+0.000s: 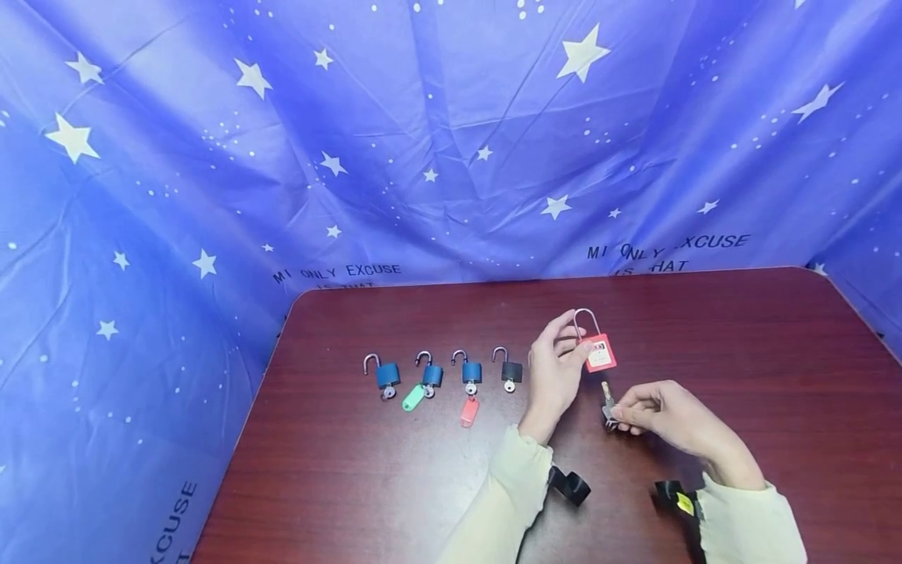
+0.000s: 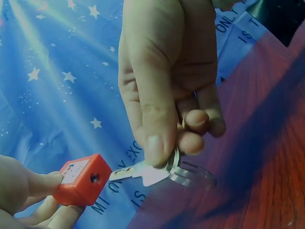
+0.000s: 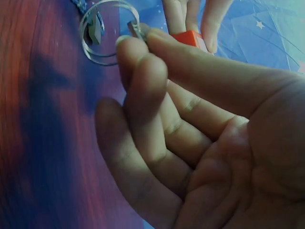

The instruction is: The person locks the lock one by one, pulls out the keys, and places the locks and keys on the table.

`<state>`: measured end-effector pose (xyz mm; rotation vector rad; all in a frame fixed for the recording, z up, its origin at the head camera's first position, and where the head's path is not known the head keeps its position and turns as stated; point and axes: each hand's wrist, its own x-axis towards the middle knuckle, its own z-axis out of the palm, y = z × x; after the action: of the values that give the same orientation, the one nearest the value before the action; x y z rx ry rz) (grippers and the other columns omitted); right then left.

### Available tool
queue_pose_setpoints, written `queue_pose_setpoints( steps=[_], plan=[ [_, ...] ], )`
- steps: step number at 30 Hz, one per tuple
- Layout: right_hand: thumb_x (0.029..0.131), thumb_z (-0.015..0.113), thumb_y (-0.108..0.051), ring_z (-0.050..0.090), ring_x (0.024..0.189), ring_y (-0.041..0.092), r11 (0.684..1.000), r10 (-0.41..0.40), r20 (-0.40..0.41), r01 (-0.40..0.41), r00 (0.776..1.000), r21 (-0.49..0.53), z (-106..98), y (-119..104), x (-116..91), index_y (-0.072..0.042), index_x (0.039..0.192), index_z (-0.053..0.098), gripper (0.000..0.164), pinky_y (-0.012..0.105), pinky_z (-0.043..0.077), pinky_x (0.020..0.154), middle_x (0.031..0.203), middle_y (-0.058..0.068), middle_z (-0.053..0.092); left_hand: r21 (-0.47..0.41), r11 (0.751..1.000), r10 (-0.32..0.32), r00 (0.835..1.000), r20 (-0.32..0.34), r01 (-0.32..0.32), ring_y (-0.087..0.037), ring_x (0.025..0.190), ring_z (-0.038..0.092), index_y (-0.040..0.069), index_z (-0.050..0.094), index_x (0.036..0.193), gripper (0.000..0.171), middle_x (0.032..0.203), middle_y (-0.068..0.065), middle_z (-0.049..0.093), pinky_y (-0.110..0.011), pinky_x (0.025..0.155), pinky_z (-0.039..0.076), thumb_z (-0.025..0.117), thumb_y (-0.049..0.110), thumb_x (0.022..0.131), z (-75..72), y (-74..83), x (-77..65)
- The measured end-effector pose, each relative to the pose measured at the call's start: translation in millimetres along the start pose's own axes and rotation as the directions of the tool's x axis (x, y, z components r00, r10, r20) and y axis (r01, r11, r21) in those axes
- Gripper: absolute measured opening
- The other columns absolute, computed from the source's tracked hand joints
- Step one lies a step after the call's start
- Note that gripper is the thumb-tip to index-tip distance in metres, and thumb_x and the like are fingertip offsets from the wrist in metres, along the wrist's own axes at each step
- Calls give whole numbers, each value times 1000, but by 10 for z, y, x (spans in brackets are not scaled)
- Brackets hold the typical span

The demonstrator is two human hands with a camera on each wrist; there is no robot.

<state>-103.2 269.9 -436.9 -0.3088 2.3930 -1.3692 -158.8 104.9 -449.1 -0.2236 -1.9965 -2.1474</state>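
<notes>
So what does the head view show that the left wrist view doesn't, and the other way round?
Only the head view shows the four open padlocks lying on the table. Only the left wrist view shows the keyhole in the red padlock. Both show the left hand holding that padlock and the right hand pinching a key.
</notes>
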Motion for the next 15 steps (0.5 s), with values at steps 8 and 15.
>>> queue_pose_setpoints(
  steps=[8, 15],
  plan=[
    [85, 62, -31, 53, 66, 8, 991, -19, -40, 14, 999, -135, -73, -10, -63, -11, 83, 65, 21, 26, 44, 60, 75, 1, 63, 28, 997, -70, 998, -1, 70, -11, 83, 62, 14, 57, 120, 47, 95, -7, 63, -19, 73, 49, 66, 0, 76, 32, -71, -11],
    [87, 59, -28, 55, 67, 14, 996, -66, 7, 66, 998, -68, -141, 4, -144, -7, 82, 60, 22, 27, 43, 60, 74, 5, 63, 74, 995, -72, 997, 29, 70, -6, 80, 61, 14, 58, 118, 45, 95, -11, 63, -18, 73, 49, 67, 2, 76, 64, -148, -28]
  ],
)
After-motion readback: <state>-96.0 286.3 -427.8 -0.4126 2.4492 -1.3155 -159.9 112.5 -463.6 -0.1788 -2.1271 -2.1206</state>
